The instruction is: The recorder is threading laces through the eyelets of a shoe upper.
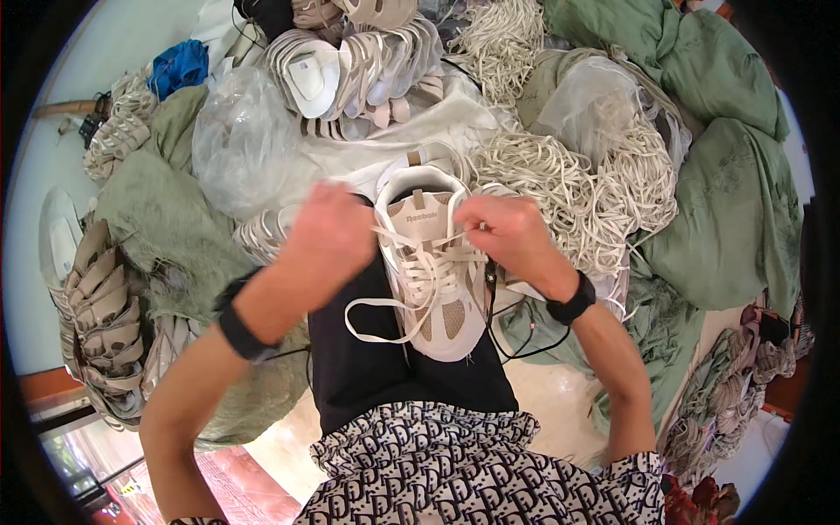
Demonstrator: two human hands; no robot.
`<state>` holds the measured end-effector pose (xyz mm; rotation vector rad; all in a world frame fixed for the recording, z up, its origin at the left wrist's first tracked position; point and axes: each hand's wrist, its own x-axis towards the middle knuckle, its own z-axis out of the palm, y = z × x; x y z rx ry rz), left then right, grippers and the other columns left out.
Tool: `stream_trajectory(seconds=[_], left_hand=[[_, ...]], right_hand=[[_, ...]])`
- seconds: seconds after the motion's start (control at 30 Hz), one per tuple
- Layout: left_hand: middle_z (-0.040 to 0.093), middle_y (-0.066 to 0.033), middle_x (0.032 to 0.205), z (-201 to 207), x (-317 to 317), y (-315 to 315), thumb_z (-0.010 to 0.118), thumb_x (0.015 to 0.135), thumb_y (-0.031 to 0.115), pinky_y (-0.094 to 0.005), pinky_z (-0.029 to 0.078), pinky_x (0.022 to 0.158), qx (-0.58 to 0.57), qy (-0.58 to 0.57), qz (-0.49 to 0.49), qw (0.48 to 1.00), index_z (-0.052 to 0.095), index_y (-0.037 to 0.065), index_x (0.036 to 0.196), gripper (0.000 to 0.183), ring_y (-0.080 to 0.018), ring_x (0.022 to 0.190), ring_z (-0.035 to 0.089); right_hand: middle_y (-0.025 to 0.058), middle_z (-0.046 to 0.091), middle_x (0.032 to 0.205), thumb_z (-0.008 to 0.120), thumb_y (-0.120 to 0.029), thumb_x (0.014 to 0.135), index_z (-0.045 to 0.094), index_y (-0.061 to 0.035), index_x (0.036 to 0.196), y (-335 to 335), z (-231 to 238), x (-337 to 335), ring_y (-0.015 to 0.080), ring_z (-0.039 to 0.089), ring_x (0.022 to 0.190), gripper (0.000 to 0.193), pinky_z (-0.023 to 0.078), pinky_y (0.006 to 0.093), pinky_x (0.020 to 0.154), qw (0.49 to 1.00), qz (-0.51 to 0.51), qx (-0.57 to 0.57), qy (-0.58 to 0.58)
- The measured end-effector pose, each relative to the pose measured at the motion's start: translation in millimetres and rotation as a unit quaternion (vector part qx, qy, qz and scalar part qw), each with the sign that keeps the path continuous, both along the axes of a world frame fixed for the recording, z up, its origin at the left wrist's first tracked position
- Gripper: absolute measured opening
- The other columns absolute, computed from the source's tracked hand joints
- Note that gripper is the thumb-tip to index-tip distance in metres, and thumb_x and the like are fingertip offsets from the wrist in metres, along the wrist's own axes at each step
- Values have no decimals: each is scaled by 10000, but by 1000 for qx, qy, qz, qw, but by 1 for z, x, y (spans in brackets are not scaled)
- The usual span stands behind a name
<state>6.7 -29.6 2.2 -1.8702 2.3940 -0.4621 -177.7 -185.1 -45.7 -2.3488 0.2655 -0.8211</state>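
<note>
A cream and beige sneaker (443, 325) rests on my lap, its toe toward me and its opening away. A pale flat shoelace (423, 273) runs through its eyelets, and one loop hangs out to the left over the toe. My left hand (329, 229), smeared by motion, is closed at the left of the tongue, with a length of lace stretching from it to the shoe. On the other side, my right hand (512, 229) has its fingers pinched on the lace by the collar. The lace crosses in front of the tongue (420, 219).
Heaps of loose laces (582, 188) lie beyond and right of the shoe. Stacked shoe uppers (350, 74) stand at the far side, with more uppers (101, 324) at left. Green cloth sacks (713, 210) and a clear plastic bag (245, 144) surround them. A black cable (516, 354) runs beside my lap.
</note>
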Motion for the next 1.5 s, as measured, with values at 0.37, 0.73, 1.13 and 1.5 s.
stream_trajectory(seconds=[0.37, 0.73, 1.13, 1.5], left_hand=[[528, -138, 749, 39, 186, 159, 554, 685, 30, -417, 427, 654, -76, -105, 343, 930, 483, 33, 742, 91, -318, 745, 523], [548, -163, 853, 25, 138, 105, 541, 728, 23, -410, 455, 643, -148, 0, 250, 957, 530, 38, 961, 234, -336, 742, 546], [586, -113, 674, -54, -59, 26, 626, 755, 131, -342, 464, 528, 68, 558, 380, 735, 539, 0, 772, 158, -241, 604, 598], [565, -28, 744, -13, -34, 15, 506, 816, 36, -223, 473, 686, 72, 860, 209, 461, 501, 14, 803, 25, -92, 732, 580]], right_hand=[[-21, 532, 648, 559, 65, 671, 577, 8, 779, -142, 54, -95, 20, 469, 606, 123, 390, 176, 555, 977, -201, 23, 71], [71, 571, 699, 593, 27, 595, 591, -13, 780, -182, 19, -127, 195, 551, 637, 190, 440, 299, 601, 887, -231, -266, 299], [39, 578, 755, 594, -39, 580, 607, -86, 858, 9, -1, 27, 196, 535, 839, 283, 375, 343, 745, 961, 125, -225, 101], [53, 593, 729, 673, -105, 577, 625, -96, 892, 21, 14, 36, 227, 544, 806, 319, 376, 351, 731, 990, 121, 43, 65]])
